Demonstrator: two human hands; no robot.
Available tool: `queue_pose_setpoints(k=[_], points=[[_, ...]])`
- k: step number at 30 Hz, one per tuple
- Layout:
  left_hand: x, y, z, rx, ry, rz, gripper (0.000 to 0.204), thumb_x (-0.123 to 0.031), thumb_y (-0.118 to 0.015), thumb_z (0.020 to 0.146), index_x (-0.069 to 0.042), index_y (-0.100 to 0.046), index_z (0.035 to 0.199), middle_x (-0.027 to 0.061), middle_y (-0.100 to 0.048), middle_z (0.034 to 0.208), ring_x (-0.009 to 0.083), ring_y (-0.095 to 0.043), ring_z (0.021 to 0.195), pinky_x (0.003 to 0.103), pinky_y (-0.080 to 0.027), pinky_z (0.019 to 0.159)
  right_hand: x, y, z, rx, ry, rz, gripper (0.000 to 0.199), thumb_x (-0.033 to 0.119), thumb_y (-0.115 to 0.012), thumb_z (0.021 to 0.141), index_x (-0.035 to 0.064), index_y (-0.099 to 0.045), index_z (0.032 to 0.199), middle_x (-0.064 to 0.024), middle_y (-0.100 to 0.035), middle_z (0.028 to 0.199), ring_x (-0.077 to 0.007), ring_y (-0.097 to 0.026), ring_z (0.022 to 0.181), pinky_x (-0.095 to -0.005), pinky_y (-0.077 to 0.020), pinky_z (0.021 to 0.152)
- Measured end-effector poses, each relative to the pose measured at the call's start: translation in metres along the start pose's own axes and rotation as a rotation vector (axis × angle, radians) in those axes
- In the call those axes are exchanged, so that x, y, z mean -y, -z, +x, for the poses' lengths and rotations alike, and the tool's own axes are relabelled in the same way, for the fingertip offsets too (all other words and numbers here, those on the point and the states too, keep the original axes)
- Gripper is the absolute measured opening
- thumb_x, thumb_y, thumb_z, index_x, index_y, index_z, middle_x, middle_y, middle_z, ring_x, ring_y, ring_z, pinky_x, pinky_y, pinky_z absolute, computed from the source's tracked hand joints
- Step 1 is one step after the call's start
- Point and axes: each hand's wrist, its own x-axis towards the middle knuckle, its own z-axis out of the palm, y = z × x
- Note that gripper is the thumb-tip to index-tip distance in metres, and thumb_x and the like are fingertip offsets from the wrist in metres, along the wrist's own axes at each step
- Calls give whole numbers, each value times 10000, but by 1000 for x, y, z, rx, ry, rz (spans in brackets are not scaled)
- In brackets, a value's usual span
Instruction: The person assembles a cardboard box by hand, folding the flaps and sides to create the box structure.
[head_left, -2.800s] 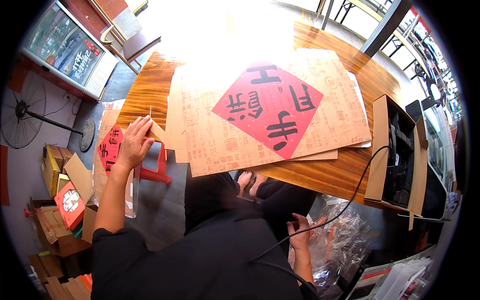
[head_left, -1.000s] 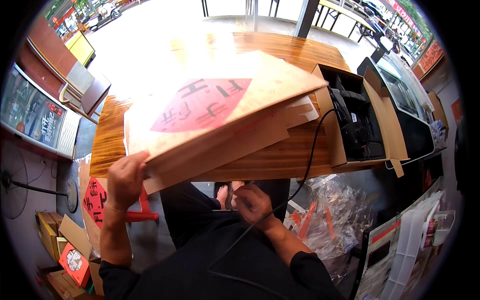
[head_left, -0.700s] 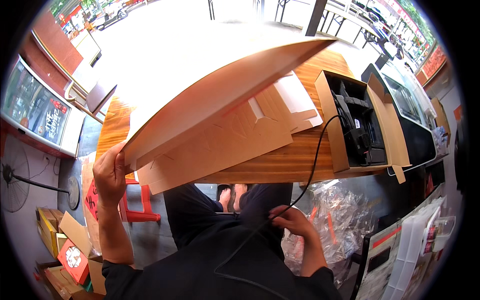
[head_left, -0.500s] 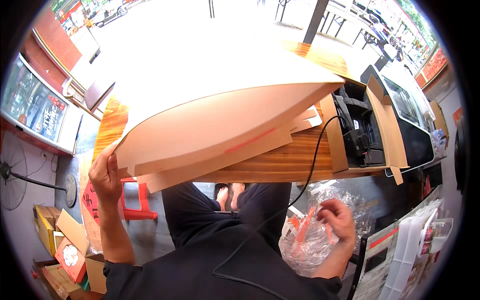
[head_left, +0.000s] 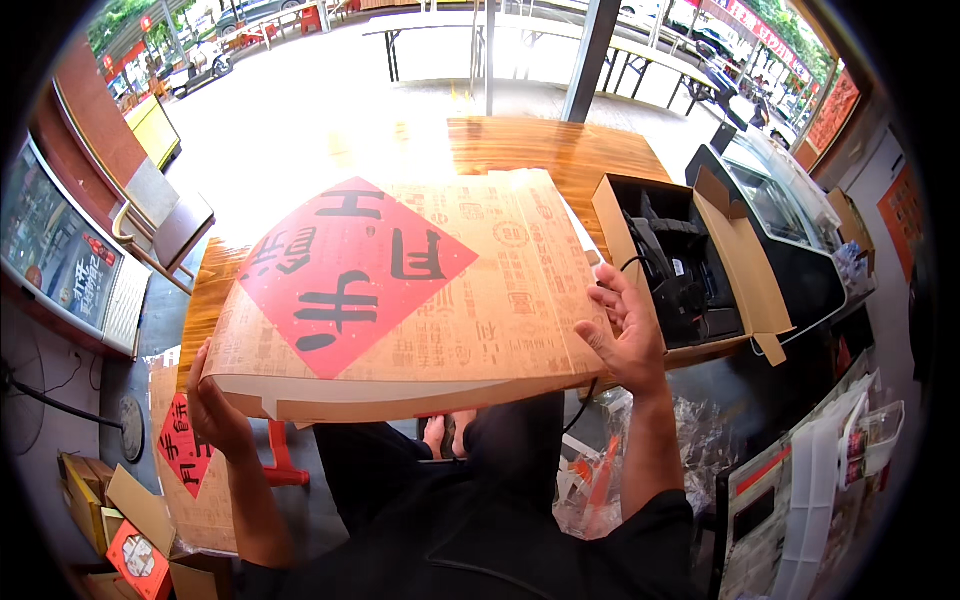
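A large brown cardboard sheet (head_left: 510, 310), printed all over and marked with a red diamond panel (head_left: 400, 290) with black writing, lies over the near part of the wooden table. Its near edge bows and overhangs my lap. At its near left corner, my left hand (head_left: 218, 412) is closed on the cardboard, with the fingertips partly hidden. By the right edge, my right hand (head_left: 630, 335) has its fingers apart, loosely bent, close to or touching the rim. A strip of white shows under that side. My feet and dark trousers are below.
To the right on the wooden table (head_left: 560, 145) stands an open cardboard box (head_left: 735, 270) with black equipment and a cable. Clear plastic wrapping (head_left: 650, 440) lies on the floor. A red stool (head_left: 285, 460) is under the left side; small cartons (head_left: 140, 500) sit lower left.
The cardboard sheet, bent up with its plain underside showing, now lies flatter with the red diamond face up. My right hand has risen from near the plastic to the sheet's right edge.
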Motion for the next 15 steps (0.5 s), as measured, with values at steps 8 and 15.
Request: queue_pose_setpoints(k=[8, 15], points=[[19, -7, 3, -199, 344, -154, 507, -341, -389, 1131, 66, -593, 1353, 186, -649, 1330, 276, -623, 1231, 388, -498, 1057, 23, -5, -21, 130, 218, 291, 1122, 572, -859, 788, -86, -341, 1535, -232, -334, 1620, -330, -361, 1493, -445, -311, 1221], [9, -21, 6, -139, 225, -195, 511, -346, -398, 1128, 70, -577, 1366, 208, -642, 1347, 292, -628, 1237, 401, -502, 1064, 53, -7, -47, 73, 145, -697, 770, 255, -803, 846, -42, -473, 1475, -289, -401, 1565, -465, -426, 1437, -483, -362, 1189]])
